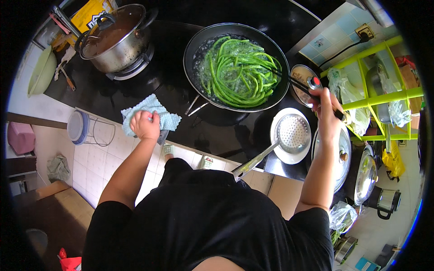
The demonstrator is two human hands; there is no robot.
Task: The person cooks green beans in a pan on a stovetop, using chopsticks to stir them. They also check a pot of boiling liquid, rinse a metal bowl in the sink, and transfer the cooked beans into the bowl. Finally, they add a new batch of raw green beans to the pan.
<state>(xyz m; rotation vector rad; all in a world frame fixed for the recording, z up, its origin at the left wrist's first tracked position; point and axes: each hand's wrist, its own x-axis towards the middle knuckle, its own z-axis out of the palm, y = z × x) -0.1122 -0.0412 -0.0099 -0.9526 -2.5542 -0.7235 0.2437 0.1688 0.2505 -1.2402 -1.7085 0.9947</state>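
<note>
My right hand (326,108) is closed around long black chopsticks (298,84), whose far ends reach into the green beans. The long green beans (244,72) lie coiled in bubbling liquid inside a black wok (191,74). Beside my right fingers is a round object with a red top (313,82); its kind is unclear. At the counter's front edge, my left hand (145,125) presses with curled fingers on a light blue cloth (169,121). A perforated skimmer (293,133) rests across a white bowl (290,159), right of the wok, its handle toward my body.
A lidded steel pot (118,56) stands on the left burner. Glass lids (346,156) lie at the right, below a green rack (393,97) holding plastic bags. A small bowl (299,72) sits by the wok's right rim. A stool (78,127) stands on the floor.
</note>
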